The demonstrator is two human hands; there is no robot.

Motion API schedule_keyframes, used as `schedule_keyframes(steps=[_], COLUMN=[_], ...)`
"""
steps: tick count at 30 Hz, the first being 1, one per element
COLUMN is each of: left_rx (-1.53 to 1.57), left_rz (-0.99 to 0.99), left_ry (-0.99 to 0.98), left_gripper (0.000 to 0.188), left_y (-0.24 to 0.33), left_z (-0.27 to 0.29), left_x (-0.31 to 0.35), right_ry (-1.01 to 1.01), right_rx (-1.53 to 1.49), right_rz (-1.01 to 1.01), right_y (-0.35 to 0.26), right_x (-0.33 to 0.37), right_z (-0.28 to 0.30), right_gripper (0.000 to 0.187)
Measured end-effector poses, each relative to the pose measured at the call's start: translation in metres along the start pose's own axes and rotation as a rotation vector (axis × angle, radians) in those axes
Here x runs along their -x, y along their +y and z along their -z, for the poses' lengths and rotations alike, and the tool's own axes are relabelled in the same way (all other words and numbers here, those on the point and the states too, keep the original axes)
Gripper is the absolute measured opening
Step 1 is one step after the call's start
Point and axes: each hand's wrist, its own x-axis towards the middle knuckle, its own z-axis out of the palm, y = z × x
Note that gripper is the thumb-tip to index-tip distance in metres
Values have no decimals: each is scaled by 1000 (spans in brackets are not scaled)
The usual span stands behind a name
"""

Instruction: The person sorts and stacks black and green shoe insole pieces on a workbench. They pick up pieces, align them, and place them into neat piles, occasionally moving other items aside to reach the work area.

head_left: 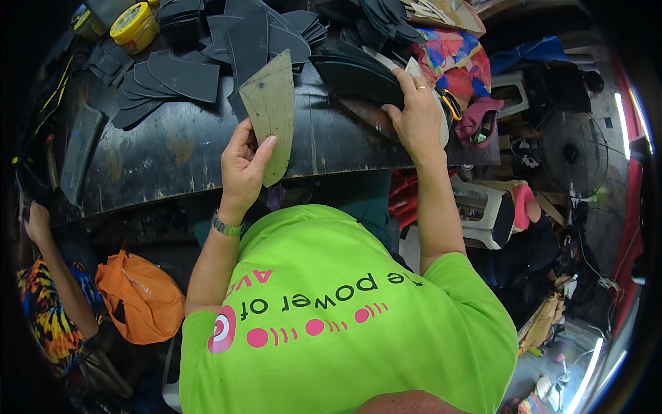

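My left hand (pixel 247 162) is closed on the edge of an olive-grey cut panel (pixel 271 114), long and pointed at its upper end, with dark lines on its face. The panel is held up over the table's near edge. At the right, my right hand (pixel 419 114) grips the end of a stack of black curved cut pieces (pixel 355 79), thumb on the near side and fingers beyond. A pale panel (pixel 439 114) shows partly behind this hand. Just to the right of it lie scissors with orange and black handles (pixel 452 105).
Black cut pieces (pixel 183 76) lie fanned on the dark table (pixel 186 148), with more piles at the back. A yellow tub (pixel 134 27) stands far left. Colourful cloth (pixel 455 58) and a pink pouch (pixel 478 123) lie right. Another person's hand (pixel 38 224) is at the left edge.
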Motion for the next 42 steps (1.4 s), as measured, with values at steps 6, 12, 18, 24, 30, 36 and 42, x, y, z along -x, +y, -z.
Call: schedule_keyframes(steps=[6, 12, 18, 24, 30, 36, 42], left_rx=[-30, -49, -49, 43, 129, 124, 105], left_rz=[1, 7, 20, -46, -68, -31, 35], left_ry=[6, 7, 20, 106, 223, 271, 151], left_gripper=[40, 40, 39, 32, 34, 36, 34], left_y=[-1, -1, -1, 0, 12, 25, 25], left_z=[-2, -2, -3, 4, 27, 35, 24], left_x=[1, 1, 0, 6, 28, 44, 45], right_ry=[66, 126, 89, -39, -312, -425, -662], right_rx=[-157, -180, -256, -735, -1624, -1728, -1565], right_rz=[11, 118, 114, -178, -548, -828, -710], right_y=[0, -1, -1, 0, -35, -102, -97], right_x=[9, 12, 10, -2, 6, 41, 32], right_z=[-2, -5, -7, 14, 16, -26, -16], right_gripper=[54, 52, 48, 42, 66, 77, 83])
